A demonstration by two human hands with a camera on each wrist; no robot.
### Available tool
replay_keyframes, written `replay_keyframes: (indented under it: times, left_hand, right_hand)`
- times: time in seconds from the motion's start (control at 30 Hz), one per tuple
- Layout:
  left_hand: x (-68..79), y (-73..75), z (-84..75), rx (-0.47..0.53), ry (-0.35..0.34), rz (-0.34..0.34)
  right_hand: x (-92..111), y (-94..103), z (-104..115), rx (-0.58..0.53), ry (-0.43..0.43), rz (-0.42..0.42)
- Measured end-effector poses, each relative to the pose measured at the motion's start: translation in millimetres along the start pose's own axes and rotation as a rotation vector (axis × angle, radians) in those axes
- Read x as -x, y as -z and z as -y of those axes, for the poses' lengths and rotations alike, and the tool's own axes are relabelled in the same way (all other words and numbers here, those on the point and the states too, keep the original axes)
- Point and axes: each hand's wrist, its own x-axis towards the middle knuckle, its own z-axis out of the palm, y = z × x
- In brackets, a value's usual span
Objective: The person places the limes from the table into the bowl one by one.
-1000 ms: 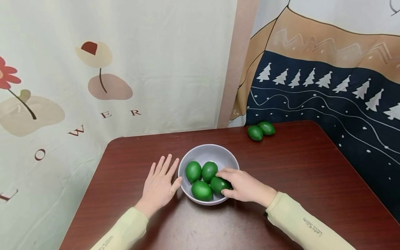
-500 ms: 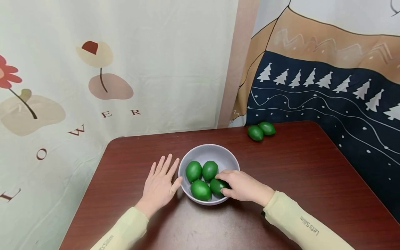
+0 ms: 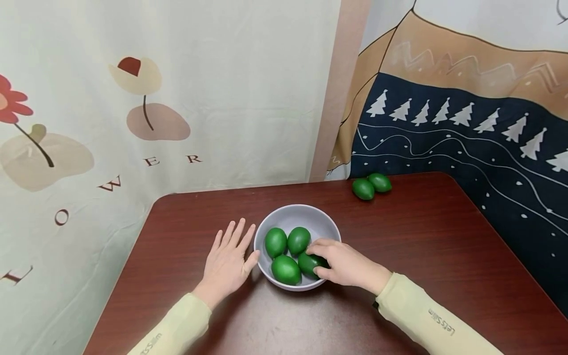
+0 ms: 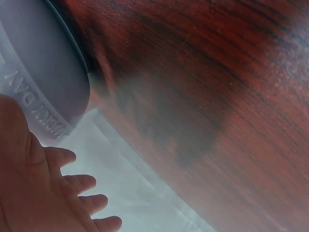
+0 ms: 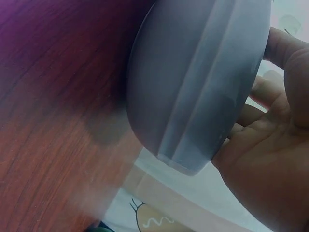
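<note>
A grey-lilac bowl (image 3: 320,219) stands mid-table in the head view with several green limes in it. My right hand (image 3: 348,264) reaches over its right rim, thumb and fingers curled round the lime (image 3: 309,264) at the bowl's right side. Two limes (image 3: 275,241) lie side by side farther back, and another lime (image 3: 286,269) sits at the front. Left of the bowl, my left hand (image 3: 228,266) is spread with straight fingers, its thumb right at the rim. The right wrist view shows the bowl's outer wall (image 5: 188,87) hiding the held lime.
Two more limes (image 3: 372,185) touch each other at the table's back edge, right of centre. The dark red wooden table (image 3: 421,227) meets a pale printed curtain (image 3: 248,98) behind and a dark blue cloth with white trees (image 3: 443,138) on the right.
My right hand and the lime it holds shifted slightly left within the bowl, then stayed nearly still. The left hand has kept its place beside the rim.
</note>
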Motion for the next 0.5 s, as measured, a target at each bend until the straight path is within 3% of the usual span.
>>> replay_keyframes:
  times: [0.27,0.5]
  left_hand:
    - [-0.5,0.2,0.0,-0.006,-0.001,-0.004]
    - [0.5,0.7,-0.8,-0.003,-0.001,-0.007]
  right_hand:
    - [1.7,-0.3,-3.3,-0.023,0.061,-0.088]
    - [5.0,-3.2,-8.1,-0.086,0.113,-0.227]
